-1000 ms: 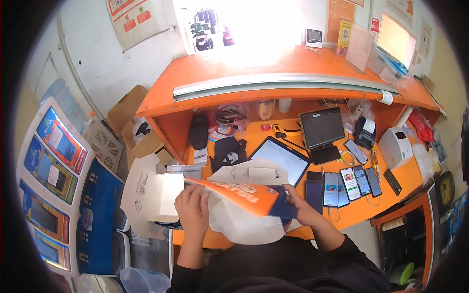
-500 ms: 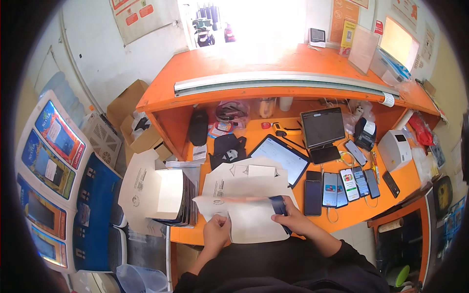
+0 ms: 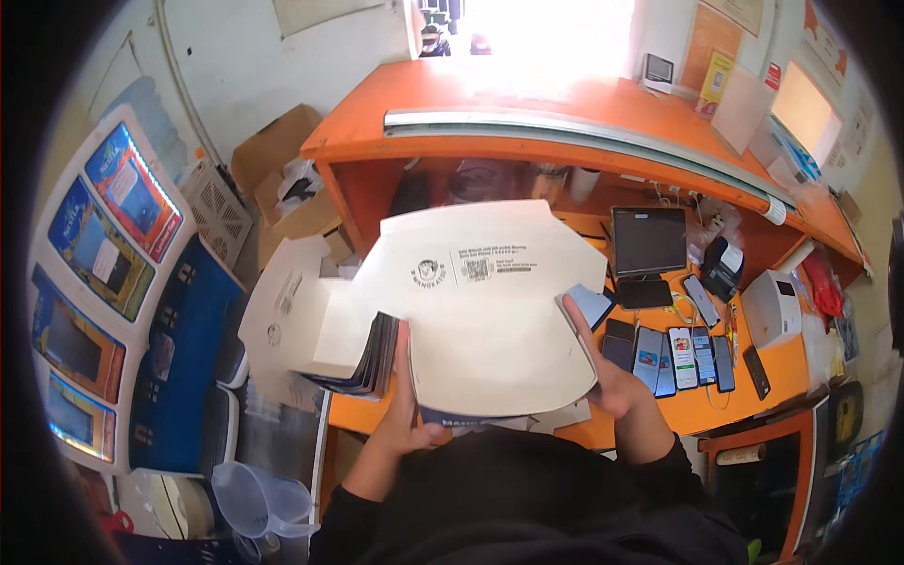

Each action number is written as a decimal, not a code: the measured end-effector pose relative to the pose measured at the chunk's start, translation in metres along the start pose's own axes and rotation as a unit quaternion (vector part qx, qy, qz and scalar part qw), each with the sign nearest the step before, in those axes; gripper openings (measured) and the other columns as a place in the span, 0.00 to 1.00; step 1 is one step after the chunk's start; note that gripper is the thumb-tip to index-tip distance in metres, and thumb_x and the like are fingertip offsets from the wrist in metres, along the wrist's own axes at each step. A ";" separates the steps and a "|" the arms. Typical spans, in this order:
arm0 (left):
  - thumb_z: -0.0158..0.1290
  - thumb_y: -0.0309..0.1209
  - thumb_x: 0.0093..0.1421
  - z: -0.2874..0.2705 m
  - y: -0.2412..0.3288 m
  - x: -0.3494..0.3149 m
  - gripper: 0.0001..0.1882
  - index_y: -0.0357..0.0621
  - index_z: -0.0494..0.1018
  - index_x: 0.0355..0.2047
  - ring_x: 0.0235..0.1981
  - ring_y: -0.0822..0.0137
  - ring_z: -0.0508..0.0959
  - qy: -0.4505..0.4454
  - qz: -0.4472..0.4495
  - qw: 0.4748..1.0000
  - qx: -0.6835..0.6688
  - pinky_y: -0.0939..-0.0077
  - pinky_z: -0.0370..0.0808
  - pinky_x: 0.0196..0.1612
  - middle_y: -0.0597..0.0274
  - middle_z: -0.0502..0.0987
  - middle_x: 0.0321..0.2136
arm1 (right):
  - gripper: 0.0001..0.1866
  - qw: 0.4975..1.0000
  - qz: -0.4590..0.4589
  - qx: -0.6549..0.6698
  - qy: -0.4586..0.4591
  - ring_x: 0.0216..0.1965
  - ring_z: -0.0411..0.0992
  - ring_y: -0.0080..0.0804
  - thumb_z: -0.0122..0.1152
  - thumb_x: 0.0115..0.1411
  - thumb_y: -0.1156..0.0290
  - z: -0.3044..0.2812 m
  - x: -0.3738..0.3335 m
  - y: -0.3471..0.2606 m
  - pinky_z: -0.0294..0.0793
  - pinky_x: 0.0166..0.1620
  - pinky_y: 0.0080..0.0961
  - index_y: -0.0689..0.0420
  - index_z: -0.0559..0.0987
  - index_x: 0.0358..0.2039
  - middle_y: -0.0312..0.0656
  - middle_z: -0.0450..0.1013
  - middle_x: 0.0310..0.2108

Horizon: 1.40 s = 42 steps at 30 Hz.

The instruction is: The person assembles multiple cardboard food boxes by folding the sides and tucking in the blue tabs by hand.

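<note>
Cream flat carton blank held raised over the orange bench, printed side up. Left hand grip closed on its lower left edge; right hand grip closed on its right edge. Stack of folded blanks lies just left, phones to the right.

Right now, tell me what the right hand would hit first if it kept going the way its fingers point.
The right hand points up along the edge of the flat cream carton blank it holds. Straight on, it would probably meet the tablet peeking out behind that blank; depth is unclear.
</note>
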State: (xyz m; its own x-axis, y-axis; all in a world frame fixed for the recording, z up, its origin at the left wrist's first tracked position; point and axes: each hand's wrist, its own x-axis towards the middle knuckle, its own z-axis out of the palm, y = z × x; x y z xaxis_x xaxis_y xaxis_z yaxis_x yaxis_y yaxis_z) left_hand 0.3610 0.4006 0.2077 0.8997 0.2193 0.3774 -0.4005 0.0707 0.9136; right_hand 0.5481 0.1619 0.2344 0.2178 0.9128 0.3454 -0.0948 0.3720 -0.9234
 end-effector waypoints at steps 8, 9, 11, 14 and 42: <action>0.70 0.37 0.43 0.010 0.022 -0.008 0.72 0.38 0.20 0.66 0.68 0.52 0.46 0.107 -0.033 0.993 0.036 0.59 0.47 0.67 0.41 0.40 0.67 | 0.65 0.972 0.080 -0.178 0.134 0.71 0.36 0.46 0.69 0.49 0.44 0.034 0.038 -0.009 0.39 0.68 0.41 0.56 0.32 0.69 0.56 0.39 0.69; 0.69 0.36 0.44 0.007 0.018 -0.011 0.70 0.39 0.20 0.66 0.67 0.51 0.49 0.127 0.007 0.990 0.062 0.58 0.49 0.67 0.41 0.41 0.66 | 0.63 0.966 0.072 -0.212 0.127 0.70 0.38 0.46 0.66 0.52 0.43 0.035 0.044 -0.009 0.40 0.68 0.41 0.56 0.33 0.69 0.57 0.41 0.68; 0.69 0.36 0.45 0.002 0.018 -0.013 0.69 0.40 0.21 0.66 0.66 0.50 0.51 0.154 0.050 0.983 0.092 0.57 0.51 0.66 0.42 0.43 0.65 | 0.59 0.949 0.012 -0.269 0.165 0.69 0.41 0.47 0.65 0.52 0.42 0.033 0.061 -0.006 0.43 0.67 0.42 0.56 0.38 0.69 0.56 0.45 0.67; 0.69 0.36 0.45 -0.001 0.019 -0.009 0.68 0.37 0.22 0.66 0.65 0.47 0.53 0.197 0.180 0.900 0.344 0.54 0.53 0.65 0.39 0.42 0.64 | 0.53 0.870 -0.076 -0.473 0.118 0.66 0.48 0.50 0.63 0.52 0.40 0.048 0.095 -0.020 0.47 0.66 0.45 0.56 0.50 0.68 0.53 0.54 0.64; 0.67 0.30 0.44 -0.096 -0.018 -0.067 0.15 0.46 0.72 0.30 0.36 0.58 0.72 0.234 0.103 0.664 0.703 0.52 0.65 0.52 0.63 0.72 0.29 | 0.10 0.759 0.080 -0.603 -0.231 0.30 0.79 0.46 0.62 0.42 0.68 0.151 0.254 0.105 0.77 0.34 0.38 0.61 0.82 0.23 0.51 0.78 0.26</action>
State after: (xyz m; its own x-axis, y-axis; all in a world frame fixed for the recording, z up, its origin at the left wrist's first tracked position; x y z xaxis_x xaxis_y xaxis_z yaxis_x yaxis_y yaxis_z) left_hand 0.2914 0.4783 0.1519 0.5667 0.3857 0.7281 0.3470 -0.9132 0.2137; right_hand 0.4472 0.4585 0.2504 -0.0933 0.9954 -0.0232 0.9352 0.0796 -0.3451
